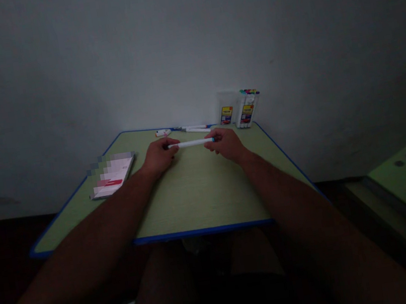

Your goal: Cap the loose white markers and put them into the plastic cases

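A white marker (191, 143) with blue-green at its ends lies level between my two hands, over the far half of the table. My left hand (159, 156) pinches its left end between thumb and fingers. On the other end, the fingers of my right hand (229, 144) are closed around the blue-green tip. Just behind the marker, several white pens (197, 129) lie along the table's back edge, beside a small white item with orange and pink marks (163, 133).
The green table (199, 203) has blue edging and meets a grey wall (172, 50). At the back right stand a clear case (226, 113) and a case of markers with coloured caps (247, 109). A flat white book or box (116, 172) lies at left, partly blurred.
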The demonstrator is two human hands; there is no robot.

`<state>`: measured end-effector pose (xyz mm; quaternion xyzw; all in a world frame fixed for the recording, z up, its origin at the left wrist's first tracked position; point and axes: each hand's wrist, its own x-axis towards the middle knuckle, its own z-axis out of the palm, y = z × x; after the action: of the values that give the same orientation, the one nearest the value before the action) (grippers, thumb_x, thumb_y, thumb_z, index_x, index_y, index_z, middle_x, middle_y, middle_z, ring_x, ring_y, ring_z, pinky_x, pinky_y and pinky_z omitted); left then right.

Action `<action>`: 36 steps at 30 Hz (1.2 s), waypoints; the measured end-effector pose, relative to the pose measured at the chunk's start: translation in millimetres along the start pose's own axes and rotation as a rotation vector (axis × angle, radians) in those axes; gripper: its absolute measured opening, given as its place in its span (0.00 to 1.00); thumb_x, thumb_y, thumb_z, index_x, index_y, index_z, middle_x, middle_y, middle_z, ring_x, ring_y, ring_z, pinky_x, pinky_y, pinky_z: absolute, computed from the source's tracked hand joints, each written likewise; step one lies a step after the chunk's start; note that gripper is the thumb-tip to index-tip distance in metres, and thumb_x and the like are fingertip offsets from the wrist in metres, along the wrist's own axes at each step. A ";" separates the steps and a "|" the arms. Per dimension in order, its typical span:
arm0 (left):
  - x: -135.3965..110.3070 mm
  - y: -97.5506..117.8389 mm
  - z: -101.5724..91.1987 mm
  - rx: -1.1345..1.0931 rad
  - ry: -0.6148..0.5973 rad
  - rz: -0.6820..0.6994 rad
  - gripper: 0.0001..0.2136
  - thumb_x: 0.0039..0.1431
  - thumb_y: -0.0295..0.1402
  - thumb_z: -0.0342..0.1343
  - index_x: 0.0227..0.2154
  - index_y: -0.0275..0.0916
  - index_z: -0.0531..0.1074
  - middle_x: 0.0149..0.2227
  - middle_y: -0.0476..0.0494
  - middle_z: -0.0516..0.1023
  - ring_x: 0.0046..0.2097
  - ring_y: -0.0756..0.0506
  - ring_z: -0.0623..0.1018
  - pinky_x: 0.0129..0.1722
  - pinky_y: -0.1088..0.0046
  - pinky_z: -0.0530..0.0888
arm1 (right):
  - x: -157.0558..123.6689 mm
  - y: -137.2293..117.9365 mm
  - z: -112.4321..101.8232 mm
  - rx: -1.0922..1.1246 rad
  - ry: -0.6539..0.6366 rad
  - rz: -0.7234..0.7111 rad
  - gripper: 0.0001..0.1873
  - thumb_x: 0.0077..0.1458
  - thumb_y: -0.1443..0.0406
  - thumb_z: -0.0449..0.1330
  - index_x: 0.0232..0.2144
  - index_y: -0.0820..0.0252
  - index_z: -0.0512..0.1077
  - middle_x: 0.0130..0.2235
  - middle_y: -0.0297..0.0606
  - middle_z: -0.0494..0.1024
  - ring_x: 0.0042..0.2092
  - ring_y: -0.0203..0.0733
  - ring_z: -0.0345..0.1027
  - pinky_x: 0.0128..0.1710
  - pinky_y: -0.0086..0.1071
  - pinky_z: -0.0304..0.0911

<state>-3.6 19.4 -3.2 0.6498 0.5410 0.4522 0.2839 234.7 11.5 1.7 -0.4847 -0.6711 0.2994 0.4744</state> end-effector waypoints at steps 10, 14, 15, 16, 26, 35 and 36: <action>-8.8 14.4 3.7 -0.069 0.046 0.141 0.11 0.48 0.33 0.67 0.35 0.36 0.80 0.23 0.50 0.72 0.25 0.50 0.69 0.27 0.72 0.65 | -0.1 3.7 -7.9 -0.419 -0.096 0.074 0.13 0.53 0.70 0.64 0.42 0.62 0.82 0.31 0.37 0.81 0.32 0.36 0.71 0.38 0.30 0.65; -12.7 19.5 6.8 -0.052 0.053 0.202 0.10 0.46 0.33 0.68 0.33 0.38 0.81 0.21 0.53 0.69 0.25 0.51 0.65 0.26 0.72 0.62 | -1.3 3.3 -7.4 -0.457 -0.144 0.079 0.15 0.54 0.71 0.62 0.44 0.62 0.82 0.33 0.38 0.81 0.33 0.37 0.72 0.40 0.30 0.65; -13.3 20.5 7.3 -0.053 0.051 0.211 0.09 0.46 0.33 0.68 0.32 0.38 0.81 0.21 0.53 0.68 0.25 0.52 0.65 0.26 0.72 0.62 | -1.5 3.4 -7.2 -0.458 -0.144 0.081 0.16 0.54 0.71 0.62 0.45 0.62 0.82 0.33 0.38 0.82 0.34 0.37 0.72 0.40 0.30 0.65; -13.9 21.4 7.6 -0.056 0.046 0.217 0.09 0.46 0.34 0.68 0.32 0.38 0.81 0.21 0.53 0.68 0.25 0.52 0.64 0.26 0.72 0.61 | -1.5 3.5 -7.2 -0.457 -0.146 0.083 0.16 0.54 0.71 0.62 0.45 0.62 0.82 0.34 0.38 0.82 0.34 0.37 0.72 0.41 0.30 0.65; -9.5 16.3 3.8 -0.040 0.042 0.176 0.07 0.49 0.33 0.66 0.32 0.38 0.80 0.24 0.50 0.72 0.27 0.50 0.68 0.28 0.70 0.64 | 0.8 5.4 -6.9 -0.409 -0.046 0.021 0.13 0.52 0.70 0.63 0.40 0.61 0.82 0.33 0.37 0.81 0.33 0.37 0.70 0.39 0.31 0.64; -1.9 3.6 0.4 0.106 0.018 0.139 0.04 0.51 0.30 0.61 0.31 0.40 0.79 0.28 0.48 0.77 0.31 0.48 0.71 0.33 0.70 0.66 | -6.1 -14.0 -1.0 -0.199 0.052 -0.078 0.14 0.50 0.63 0.66 0.39 0.62 0.82 0.25 0.32 0.74 0.27 0.33 0.61 0.29 0.28 0.58; -1.5 2.0 0.5 0.115 0.008 0.138 0.04 0.52 0.31 0.61 0.31 0.40 0.79 0.28 0.48 0.77 0.30 0.47 0.71 0.33 0.70 0.66 | -7.4 -17.0 -0.1 -0.184 0.047 -0.077 0.14 0.50 0.62 0.66 0.39 0.62 0.82 0.25 0.32 0.74 0.27 0.33 0.61 0.29 0.28 0.57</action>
<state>-2.2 17.5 -2.1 0.6989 0.5210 0.4416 0.2122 229.2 -1.3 13.9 -0.5072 -0.7025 0.2066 0.4545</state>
